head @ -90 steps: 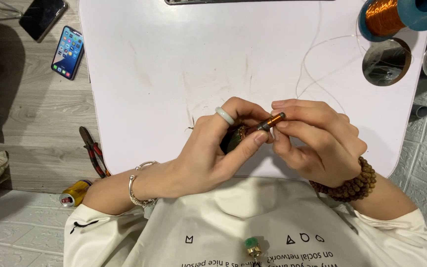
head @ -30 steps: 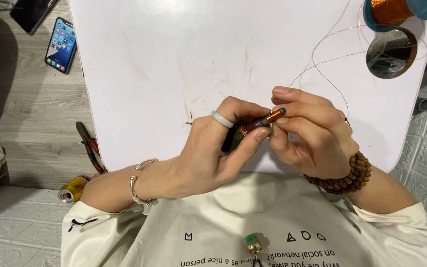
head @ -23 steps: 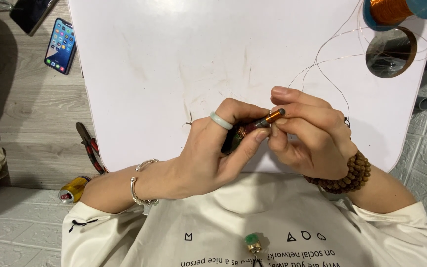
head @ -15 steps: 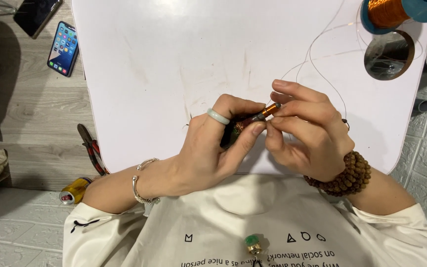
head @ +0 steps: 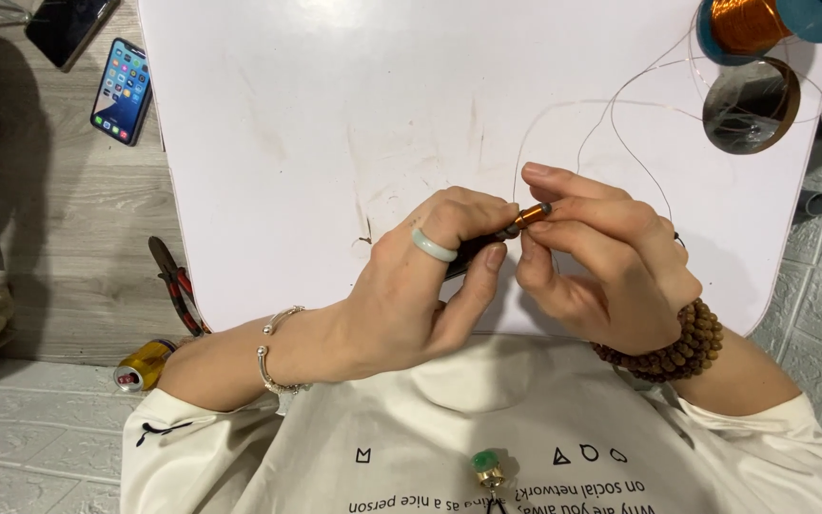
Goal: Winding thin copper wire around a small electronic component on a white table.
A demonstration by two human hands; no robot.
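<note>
phone point(head: 123, 91) | red-handled pliers point(head: 174, 285) | yellow can point(head: 144, 365) | white table point(head: 335, 124)

white matt scuffed worktop point(head: 335, 114); glossy copper-wire coil on small dark rod point(head: 529, 215); shiny copper wire spool, blue plastic flanges point(head: 749, 21); brown wooden bead bracelet point(head: 673, 350); silver metal bangle point(head: 268, 357).

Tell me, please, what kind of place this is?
Probably a small home craft or repair spot, not a factory: a low white table on a wood floor, a spool of copper wire, and pliers lying on the floor.
</note>
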